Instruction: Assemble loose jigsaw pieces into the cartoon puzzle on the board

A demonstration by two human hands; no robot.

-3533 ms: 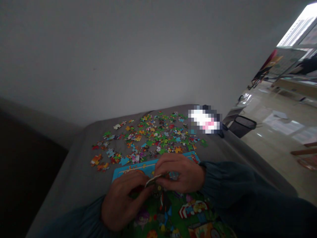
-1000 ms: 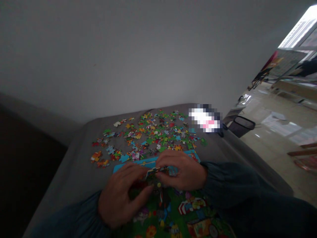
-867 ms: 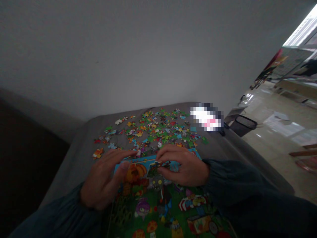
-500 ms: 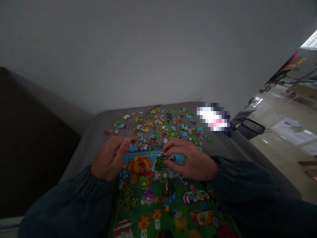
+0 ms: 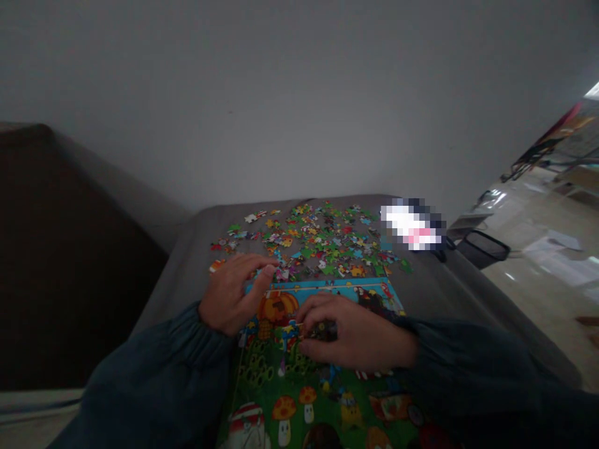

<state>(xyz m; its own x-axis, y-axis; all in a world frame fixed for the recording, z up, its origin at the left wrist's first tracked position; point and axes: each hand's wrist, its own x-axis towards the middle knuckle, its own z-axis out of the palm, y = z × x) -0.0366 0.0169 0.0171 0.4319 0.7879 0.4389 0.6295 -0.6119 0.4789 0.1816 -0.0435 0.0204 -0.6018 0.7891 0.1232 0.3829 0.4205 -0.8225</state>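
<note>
My right hand hovers low over the upper part of a cartoon puzzle board, its thumb and fingers closed on a small puzzle piece with blue on it. Dim light and blur hide the piece's exact outline. Over the board's upper left corner is my left hand, fingers stretched forward and thumb beside them; I see nothing held in it. Loose puzzle pieces lie scattered just beyond the board. A pumpkin and mushrooms show in the board's picture.
Grey cloth covers the table, which stands against a pale wall. A pixelated white object lies at the far right corner. A dark brown panel rises at left. Beyond the right edge is a dark-framed chair.
My right hand has moved left and nearer to me over the board, carrying the piece. The view has shifted slightly; my left hand stays near the board's upper left corner.
</note>
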